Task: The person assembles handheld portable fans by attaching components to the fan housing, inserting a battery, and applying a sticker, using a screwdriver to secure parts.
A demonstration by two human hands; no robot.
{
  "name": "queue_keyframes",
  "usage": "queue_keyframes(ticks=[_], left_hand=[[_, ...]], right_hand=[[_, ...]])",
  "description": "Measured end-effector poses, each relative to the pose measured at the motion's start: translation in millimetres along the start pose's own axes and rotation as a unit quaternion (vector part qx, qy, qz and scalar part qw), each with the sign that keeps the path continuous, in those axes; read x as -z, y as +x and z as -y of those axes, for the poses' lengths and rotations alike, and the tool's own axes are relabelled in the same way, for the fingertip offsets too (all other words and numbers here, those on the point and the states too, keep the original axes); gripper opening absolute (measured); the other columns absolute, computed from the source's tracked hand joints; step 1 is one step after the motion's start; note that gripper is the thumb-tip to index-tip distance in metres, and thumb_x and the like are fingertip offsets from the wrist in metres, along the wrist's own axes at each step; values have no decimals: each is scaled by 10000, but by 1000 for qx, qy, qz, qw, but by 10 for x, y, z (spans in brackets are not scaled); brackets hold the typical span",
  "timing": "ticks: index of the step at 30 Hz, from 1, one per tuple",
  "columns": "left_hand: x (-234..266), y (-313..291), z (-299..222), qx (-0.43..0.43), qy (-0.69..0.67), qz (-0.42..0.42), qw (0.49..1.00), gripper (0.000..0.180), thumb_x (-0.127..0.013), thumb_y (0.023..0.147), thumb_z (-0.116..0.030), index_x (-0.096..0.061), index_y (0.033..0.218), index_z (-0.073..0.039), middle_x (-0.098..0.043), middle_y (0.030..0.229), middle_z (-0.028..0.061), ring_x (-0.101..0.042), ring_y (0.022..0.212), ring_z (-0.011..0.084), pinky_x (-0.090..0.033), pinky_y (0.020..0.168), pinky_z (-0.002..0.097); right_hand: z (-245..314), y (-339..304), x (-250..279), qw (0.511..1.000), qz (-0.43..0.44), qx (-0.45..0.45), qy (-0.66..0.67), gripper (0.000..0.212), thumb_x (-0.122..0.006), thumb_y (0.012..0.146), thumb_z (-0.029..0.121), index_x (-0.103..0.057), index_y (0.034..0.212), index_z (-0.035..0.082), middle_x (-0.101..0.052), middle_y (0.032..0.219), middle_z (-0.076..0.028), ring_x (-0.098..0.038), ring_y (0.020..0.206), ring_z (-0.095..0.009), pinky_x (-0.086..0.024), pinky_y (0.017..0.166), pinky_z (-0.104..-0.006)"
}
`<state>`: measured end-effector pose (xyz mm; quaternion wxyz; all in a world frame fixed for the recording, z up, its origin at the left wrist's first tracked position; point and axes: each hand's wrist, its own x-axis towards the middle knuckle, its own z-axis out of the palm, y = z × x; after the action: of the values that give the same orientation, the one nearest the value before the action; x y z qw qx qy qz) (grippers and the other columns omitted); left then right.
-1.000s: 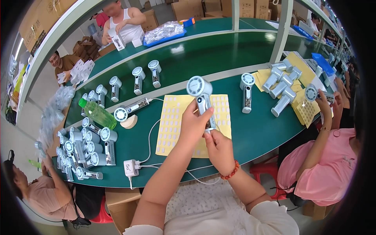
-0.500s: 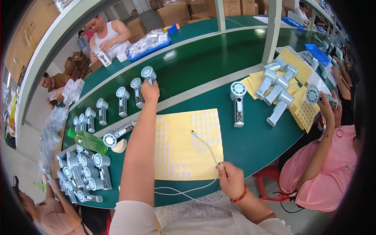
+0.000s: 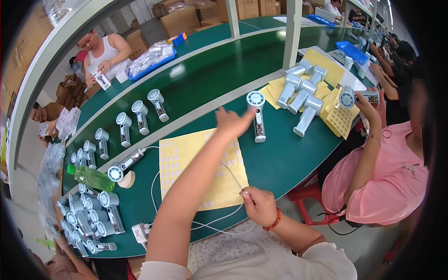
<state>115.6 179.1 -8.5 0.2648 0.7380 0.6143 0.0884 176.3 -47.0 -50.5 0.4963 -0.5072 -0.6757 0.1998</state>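
My left hand (image 3: 234, 123) is open, its fingers spread over the far edge of the yellow sticker sheet (image 3: 203, 204). The thumb side comes close to a pale blue handheld fan (image 3: 259, 125) lying on the green table; whether they touch, I cannot tell. In a closed grip near the sheet's right corner, my right hand (image 3: 261, 206) holds a white cable (image 3: 237, 178). The cable runs up across the sheet and disappears behind my left forearm. Another handheld fan (image 3: 126, 164), with a white cable at its handle end, lies left of the sheet.
Several fans (image 3: 157, 105) stand in a row along the belt. More fans (image 3: 91, 215) pile up at left beside a green bottle (image 3: 93, 178). A white charger (image 3: 141, 232) sits at the near edge. At right, a co-worker (image 3: 373, 172) holds a fan near stacked yellow sheets (image 3: 343, 116).
My left hand has let go of a fan in the belt row and swung right toward the fan beyond the sheet. My right hand still holds the cable. The whole view has shifted.
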Motion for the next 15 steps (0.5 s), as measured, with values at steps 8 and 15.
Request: queue_keyframes(ticks=[8,15], left_hand=[[-456,-35,-165,-137,14,-64,988,569,-461,848,-454,-557,1042,72,-267,1334,328,-70,1311,448,-82,1066,503],[-164,-777,13,-77,-568,-76,816,562,-697,755,-222,-327,1123,-15,-557,981,115,-572,800,157,-479,662,293]], right_hand=[[0,-77,-13,998,-50,28,23,51,-553,832,95,-568,831,46,-568,630,-128,-572,542,-290,-444,478,-344],[73,89,81,962,-22,-147,228,206,-464,913,165,-575,835,9,-422,573,24,-385,492,-60,-315,455,-217]])
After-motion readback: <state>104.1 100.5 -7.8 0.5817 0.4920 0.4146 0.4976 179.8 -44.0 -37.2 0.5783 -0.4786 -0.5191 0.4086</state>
